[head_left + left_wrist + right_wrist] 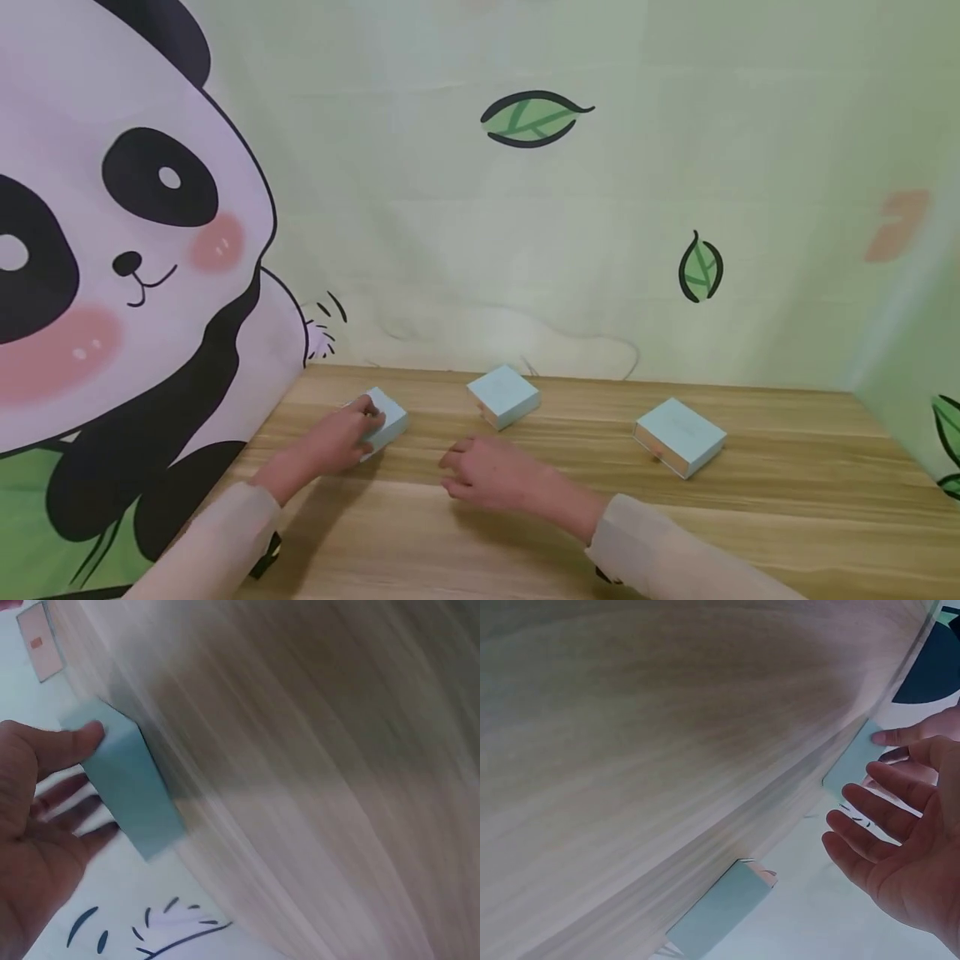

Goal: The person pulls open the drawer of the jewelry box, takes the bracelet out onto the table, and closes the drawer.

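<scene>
Pinching light-blue cardboard box (390, 422) in left hand (345, 437) | holding right hand (491, 475) spread, empty | leaving two pink-fronted boxes (506, 390) untouched, right of grip

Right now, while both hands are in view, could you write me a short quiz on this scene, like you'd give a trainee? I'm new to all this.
1. Count: how many pale blue boxes does the head view show?
2. True or false: the right hand is gripping a box.
3. Which one: as seen in the head view, which box does the left hand hold?

Key:
1. Three.
2. False; its fingers are spread and hold nothing.
3. The leftmost box; the left wrist view shows the thumb on one side of it and fingers at another.
</scene>
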`<state>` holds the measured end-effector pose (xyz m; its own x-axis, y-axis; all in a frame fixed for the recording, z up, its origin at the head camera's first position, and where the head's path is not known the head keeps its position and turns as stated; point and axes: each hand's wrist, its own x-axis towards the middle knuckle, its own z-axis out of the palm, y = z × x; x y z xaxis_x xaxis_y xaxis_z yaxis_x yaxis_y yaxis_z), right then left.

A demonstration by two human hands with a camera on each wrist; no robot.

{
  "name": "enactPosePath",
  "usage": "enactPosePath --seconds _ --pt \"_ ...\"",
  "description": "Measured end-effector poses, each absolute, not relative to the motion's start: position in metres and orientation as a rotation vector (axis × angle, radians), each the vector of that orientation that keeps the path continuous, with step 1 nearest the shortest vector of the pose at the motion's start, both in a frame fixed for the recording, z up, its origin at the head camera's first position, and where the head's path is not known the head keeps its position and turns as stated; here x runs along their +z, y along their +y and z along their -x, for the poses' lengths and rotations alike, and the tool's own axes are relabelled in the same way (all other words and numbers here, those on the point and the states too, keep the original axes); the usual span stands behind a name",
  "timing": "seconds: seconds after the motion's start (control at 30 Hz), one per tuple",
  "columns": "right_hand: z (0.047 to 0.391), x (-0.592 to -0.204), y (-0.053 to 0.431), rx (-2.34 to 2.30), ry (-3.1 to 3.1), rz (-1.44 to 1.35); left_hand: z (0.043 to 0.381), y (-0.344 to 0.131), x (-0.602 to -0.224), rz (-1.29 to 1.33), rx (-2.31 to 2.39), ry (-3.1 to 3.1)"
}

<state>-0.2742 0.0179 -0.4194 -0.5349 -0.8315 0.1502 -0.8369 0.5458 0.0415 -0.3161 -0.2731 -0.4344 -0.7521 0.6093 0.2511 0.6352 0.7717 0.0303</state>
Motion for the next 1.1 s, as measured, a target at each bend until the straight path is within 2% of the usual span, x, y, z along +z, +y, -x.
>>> enactPosePath --seconds 0.17,0.3,0.43,0.77,1.1 --pt "0.276 -0.416 0.021 0.072 -2.661 -1.419 0.320 -0.279 -0.434 1.153 -0.179 -2.679" --pt "0.277 -0.412 0.023 0.092 -2.718 -1.396 0.321 -0.278 -0.433 1.164 -0.175 -2.659" --pt "0.279 -0.410 0.024 0.076 -2.719 -1.405 0.319 -0.269 -0.429 1.021 -0.212 -2.734" --pt "0.284 -0.403 0.026 -0.001 -2.660 -1.436 0.317 -0.232 -0.424 0.422 -0.030 -2.938" --pt "0.287 -0.401 0.020 -0.028 -2.642 -1.507 0.316 -0.230 -0.434 0.477 -0.080 -3.032"
